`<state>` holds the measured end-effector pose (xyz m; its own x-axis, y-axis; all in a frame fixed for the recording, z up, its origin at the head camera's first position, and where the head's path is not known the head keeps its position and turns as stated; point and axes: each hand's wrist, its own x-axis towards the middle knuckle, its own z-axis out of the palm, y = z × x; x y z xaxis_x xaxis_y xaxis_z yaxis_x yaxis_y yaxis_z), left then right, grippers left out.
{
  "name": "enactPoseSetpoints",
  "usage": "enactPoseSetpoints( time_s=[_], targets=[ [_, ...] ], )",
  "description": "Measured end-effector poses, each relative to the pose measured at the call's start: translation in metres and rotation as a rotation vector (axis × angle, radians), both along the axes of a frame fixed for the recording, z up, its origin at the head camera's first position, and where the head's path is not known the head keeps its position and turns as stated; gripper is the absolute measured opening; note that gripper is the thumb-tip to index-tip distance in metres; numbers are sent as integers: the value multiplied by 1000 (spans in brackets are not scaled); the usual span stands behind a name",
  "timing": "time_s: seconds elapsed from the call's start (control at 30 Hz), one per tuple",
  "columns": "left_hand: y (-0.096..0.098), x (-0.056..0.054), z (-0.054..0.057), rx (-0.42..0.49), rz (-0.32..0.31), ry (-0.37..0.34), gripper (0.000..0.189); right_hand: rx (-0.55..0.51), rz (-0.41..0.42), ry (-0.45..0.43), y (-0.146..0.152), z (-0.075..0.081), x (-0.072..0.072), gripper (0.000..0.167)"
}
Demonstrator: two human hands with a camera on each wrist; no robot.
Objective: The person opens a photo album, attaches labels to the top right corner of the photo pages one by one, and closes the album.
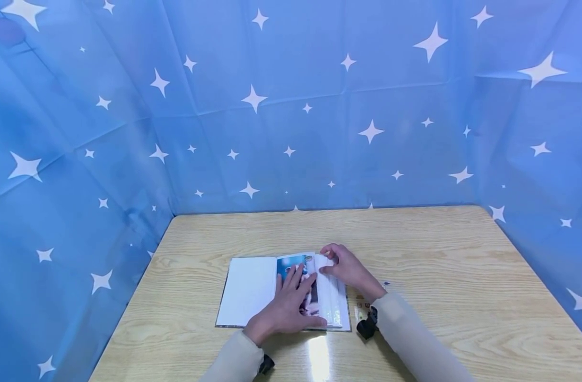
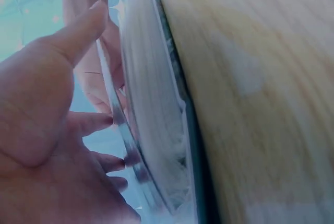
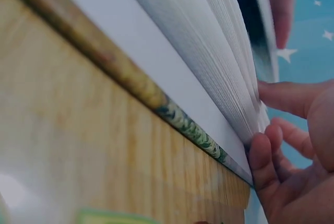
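An open photo album lies on the table, its blank white inside cover to the left. On its page block is a photo with a blue upper part, partly covered by my left hand. That hand rests on it with fingers spread and straight, thumb towards the lower edge. In the left wrist view, the fingertips touch a thin photo sheet that stands lifted off the pages. My right hand pinches the album pages at their upper right corner, thumb on the page edges and fingers curled at the corner.
The album lies near the middle of the wood-grain table. A small patch of printed marks shows beside the right wrist. A blue curtain with white stars hangs behind the table and along both sides.
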<state>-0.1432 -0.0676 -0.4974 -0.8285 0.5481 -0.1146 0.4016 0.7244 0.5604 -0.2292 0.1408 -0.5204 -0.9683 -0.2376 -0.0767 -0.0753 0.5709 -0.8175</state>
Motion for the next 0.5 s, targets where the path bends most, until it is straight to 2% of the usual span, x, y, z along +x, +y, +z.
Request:
enactPoseSetpoints(
  time_s=[0.27,0.5],
  targets=[
    [-8,5,6,148,-15,99,90,-11,-12,-21,2,-1,-1,40],
    [-22,19,18,269,71,126,87,-37,8,-26,1,1,0,44]
  ],
)
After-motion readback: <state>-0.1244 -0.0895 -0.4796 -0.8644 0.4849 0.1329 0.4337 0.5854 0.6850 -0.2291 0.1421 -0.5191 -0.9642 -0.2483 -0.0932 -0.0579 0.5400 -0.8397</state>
